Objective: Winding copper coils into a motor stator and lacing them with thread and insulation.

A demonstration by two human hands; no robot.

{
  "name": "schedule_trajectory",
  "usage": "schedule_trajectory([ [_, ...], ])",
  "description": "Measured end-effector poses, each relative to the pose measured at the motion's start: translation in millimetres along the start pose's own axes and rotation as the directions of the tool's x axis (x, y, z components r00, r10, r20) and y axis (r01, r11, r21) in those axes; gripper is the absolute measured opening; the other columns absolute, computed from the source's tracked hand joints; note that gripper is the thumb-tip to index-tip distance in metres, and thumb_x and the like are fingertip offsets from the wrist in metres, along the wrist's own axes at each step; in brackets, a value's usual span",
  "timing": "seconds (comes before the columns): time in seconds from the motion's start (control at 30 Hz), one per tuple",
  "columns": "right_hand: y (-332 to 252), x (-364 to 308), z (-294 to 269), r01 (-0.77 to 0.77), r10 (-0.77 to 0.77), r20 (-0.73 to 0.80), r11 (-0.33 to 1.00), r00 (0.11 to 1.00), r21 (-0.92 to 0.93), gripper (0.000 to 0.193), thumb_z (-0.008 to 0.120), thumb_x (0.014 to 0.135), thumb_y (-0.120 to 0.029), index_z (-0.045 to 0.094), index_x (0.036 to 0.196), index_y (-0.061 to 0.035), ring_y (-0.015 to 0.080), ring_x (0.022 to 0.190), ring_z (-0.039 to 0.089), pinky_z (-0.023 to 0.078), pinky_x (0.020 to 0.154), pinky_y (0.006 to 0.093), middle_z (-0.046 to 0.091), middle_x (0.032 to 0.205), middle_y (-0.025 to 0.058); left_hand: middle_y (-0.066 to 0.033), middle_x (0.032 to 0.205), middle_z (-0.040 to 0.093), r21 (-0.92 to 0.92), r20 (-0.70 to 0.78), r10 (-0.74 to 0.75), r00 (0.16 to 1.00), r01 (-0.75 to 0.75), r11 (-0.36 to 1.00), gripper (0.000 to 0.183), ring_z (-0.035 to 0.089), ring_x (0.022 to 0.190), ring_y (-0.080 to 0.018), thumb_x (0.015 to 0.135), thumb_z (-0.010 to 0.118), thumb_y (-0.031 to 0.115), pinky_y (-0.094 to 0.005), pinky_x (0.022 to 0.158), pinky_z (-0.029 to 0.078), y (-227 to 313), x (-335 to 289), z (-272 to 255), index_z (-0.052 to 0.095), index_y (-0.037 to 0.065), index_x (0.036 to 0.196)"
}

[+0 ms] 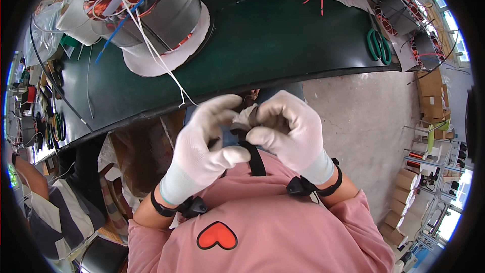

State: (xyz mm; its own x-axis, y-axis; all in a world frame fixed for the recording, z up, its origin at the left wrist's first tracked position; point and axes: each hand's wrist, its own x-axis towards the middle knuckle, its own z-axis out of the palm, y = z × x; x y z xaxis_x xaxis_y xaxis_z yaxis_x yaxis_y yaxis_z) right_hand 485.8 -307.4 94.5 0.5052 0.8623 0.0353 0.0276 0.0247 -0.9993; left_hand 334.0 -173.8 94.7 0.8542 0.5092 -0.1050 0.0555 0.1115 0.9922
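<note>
Both of my hands wear white gloves and are held up in front of my body, just off the near edge of the table. My left hand [204,141] has its fingers curved and its thumb apart, with nothing visible between them. My right hand [293,131] is curled, its fingertips around a small crumpled greyish-white piece [246,117]; whether it is cloth or paper I cannot make out. Beyond my left hand, a motor stator [166,15] with copper windings stands on a white sheet [151,63]. White cords [161,63] hang from it toward my left fingers.
The dark green table [262,35] spans the far side. Green-handled scissors [378,46] lie at its right, near more wound stators [394,10]. Red and blue leads stick out over the table. At lower left another person's arm [31,174] shows. Cardboard boxes [430,96] stand at right.
</note>
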Motion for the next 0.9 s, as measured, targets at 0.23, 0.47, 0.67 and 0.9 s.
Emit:
schedule_trajectory([
  [0.23,12,4,16,-0.199,0.245,-0.064,0.893,0.967,0.403,0.023,0.081,0.087,-0.014,0.064,0.092,-0.0015,0.0015,0.074,0.055,0.048,0.068,0.0184,0.065,0.087,-0.0015,-0.0049,0.09,0.065,0.838,0.075,0.658,0.749,-0.405,0.365,0.035,0.066,0.07,-0.0199,0.061,0.091,0.016,-0.0296,0.055,0.05,-6,9,4,0.069,0.011,0.087],
  [0.47,8,9,0,-0.367,0.357,0.084,0.9,0.93,0.235,0.019,0.077,0.091,-0.017,0.065,0.091,-0.0023,0.0013,0.07,0.049,0.043,0.063,0.0195,0.06,0.078,-0.0064,-0.0026,0.089,0.064,0.201,-0.059,0.17,0.984,-0.155,0.967,0.018,0.051,0.067,-0.0059,0.073,0.085,0.007,-0.0219,0.059,0.04,-2,5,-7,0.073,0.002,0.084],
  [0.67,10,6,6,0.028,-0.035,-0.031,0.974,0.999,-0.227,0.036,0.091,0.07,-0.014,0.059,0.086,-0.0052,0.0085,0.066,0.047,0.045,0.062,0.0248,0.052,0.078,0.0002,-0.0062,0.092,0.066,0.175,-0.052,0.15,0.987,-0.139,0.975,0.019,0.06,0.078,-0.0132,0.083,0.08,0.016,-0.0275,0.07,0.048,-15,11,-11,0.072,0.0,0.092],
  [0.9,9,16,5,0.012,-0.018,-0.027,0.98,0.999,-0.199,0.032,0.088,0.074,-0.013,0.061,0.088,-0.0043,0.0126,0.065,0.053,0.047,0.061,0.0273,0.056,0.079,0.0045,-0.0074,0.09,0.066,0.144,-0.059,0.064,0.996,-0.055,0.988,0.018,0.06,0.078,-0.0146,0.082,0.08,0.013,-0.0279,0.072,0.048,-11,14,-15,0.072,0.0,0.09],
])
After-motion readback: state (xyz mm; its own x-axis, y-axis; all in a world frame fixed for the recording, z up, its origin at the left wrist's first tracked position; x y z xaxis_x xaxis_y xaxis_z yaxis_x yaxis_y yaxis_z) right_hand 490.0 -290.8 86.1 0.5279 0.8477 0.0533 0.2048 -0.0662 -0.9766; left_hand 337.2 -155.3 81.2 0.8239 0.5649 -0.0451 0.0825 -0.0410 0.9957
